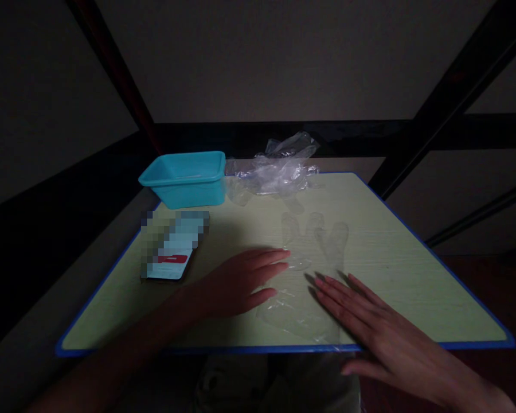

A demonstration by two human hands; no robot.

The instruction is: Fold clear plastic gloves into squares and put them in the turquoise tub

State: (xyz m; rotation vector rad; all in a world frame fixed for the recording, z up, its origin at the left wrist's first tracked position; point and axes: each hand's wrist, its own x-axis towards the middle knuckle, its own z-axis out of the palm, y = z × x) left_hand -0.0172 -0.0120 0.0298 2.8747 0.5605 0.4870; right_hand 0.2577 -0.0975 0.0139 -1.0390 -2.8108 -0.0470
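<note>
A clear plastic glove (313, 252) lies flat on the table, its fingers pointing away from me and its cuff near the front edge. At the glove's left side is my left hand (247, 281), fingers stretched out and their tips at its edge. My right hand (378, 327) reaches in from the lower right, fingers extended, with the tips over or beside the glove's right side; whether they touch it I cannot tell. Neither hand holds anything. Farther back sits a crumpled heap of clear plastic gloves (279, 172).
The pale table (413, 298) has a blue rim. At its back left stands a turquoise plastic basket (193, 195). In front of the basket a phone (176, 252) with a lit, partly blurred screen lies on the table. The surroundings are dark.
</note>
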